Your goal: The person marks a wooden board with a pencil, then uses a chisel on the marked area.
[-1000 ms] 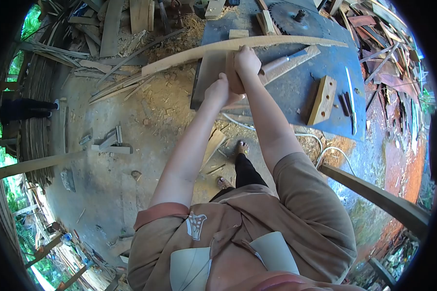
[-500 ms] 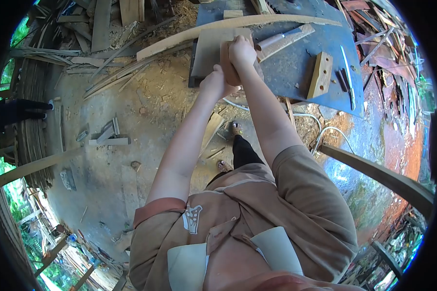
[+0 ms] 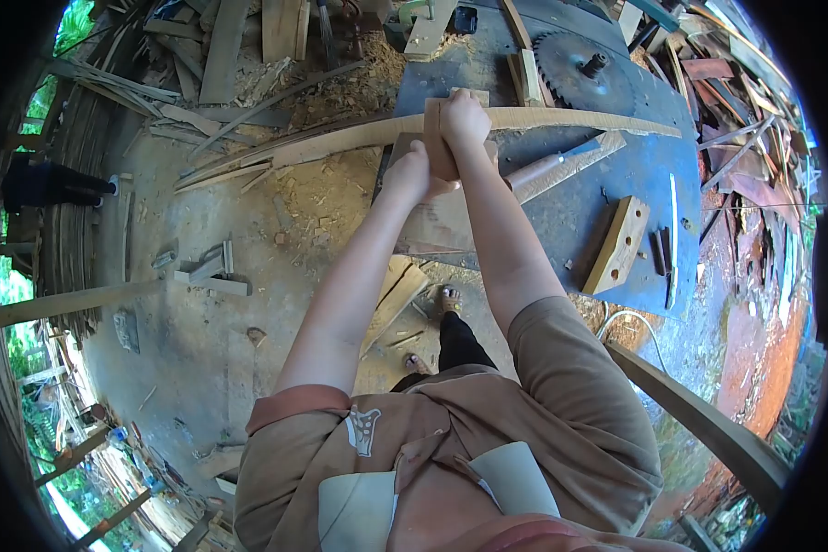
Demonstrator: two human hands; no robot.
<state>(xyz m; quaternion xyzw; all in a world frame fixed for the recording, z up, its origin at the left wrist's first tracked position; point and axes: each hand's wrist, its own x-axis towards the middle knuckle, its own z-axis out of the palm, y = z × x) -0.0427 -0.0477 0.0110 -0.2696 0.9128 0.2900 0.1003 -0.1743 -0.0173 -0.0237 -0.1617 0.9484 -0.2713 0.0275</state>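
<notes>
Both my hands are on a reddish-brown wooden block (image 3: 439, 158) over a flat board (image 3: 439, 224) at the near edge of the blue metal table. My left hand (image 3: 409, 174) grips the block's near left side, with the thumb up. Higher up, my right hand (image 3: 465, 120) is wrapped round the block's far part. A long curved strip of wood (image 3: 350, 136) passes behind the block. To the right lies a chisel-like tool with a wooden handle (image 3: 534, 171), resting by a flat wood piece (image 3: 593, 156).
A circular saw blade (image 3: 584, 72) stands out of the blue table (image 3: 561, 221). At the table's right are a wooden block with holes (image 3: 618, 247) and a thin white strip (image 3: 673, 239). Another person (image 3: 51, 184) stands far left. Scrap wood (image 3: 216, 267) lies on the floor.
The view has tilted, so the table appears lower and the whole saw blade shows. My hands and the block have moved away from me across the board, toward the curved strip.
</notes>
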